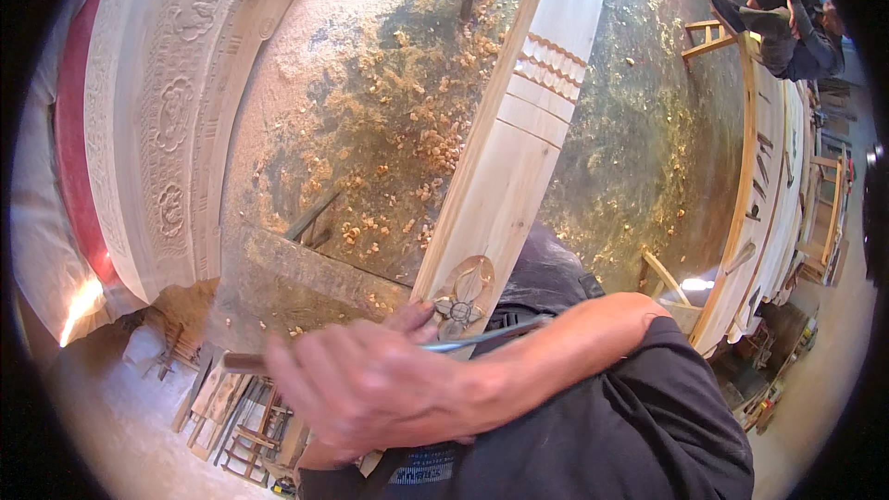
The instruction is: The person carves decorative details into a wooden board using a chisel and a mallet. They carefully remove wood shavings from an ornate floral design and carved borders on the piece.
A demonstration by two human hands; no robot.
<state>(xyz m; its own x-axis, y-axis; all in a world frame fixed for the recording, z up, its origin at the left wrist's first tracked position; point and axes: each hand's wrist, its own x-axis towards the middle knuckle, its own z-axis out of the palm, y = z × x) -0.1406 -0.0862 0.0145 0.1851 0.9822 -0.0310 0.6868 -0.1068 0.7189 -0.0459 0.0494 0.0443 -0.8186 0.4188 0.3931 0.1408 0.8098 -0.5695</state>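
Observation:
My right hand [366, 384], blurred by motion, is closed around a carving chisel with a brown wooden handle [244, 364]. A thin blue-grey blade [482, 339] shows on the other side of the fist, above my forearm. Below it lies the near end of a long pale wooden board [495, 171], with a carved flower motif [463, 301] in an oval patch. My left hand [412, 318] is mostly hidden behind the right; a dark-stained fingertip rests at the board's near left edge. Farther along, scalloped bands cross the board, and another carving marks its far end.
Wood shavings [407, 139] litter the floor. A large carved panel [176, 130] stands at left beside red cloth [83, 130]. A bench with hand tools [755, 176] runs along the right. Another person [792, 28] sits at the far right. Wooden frames [250, 435] lie at lower left.

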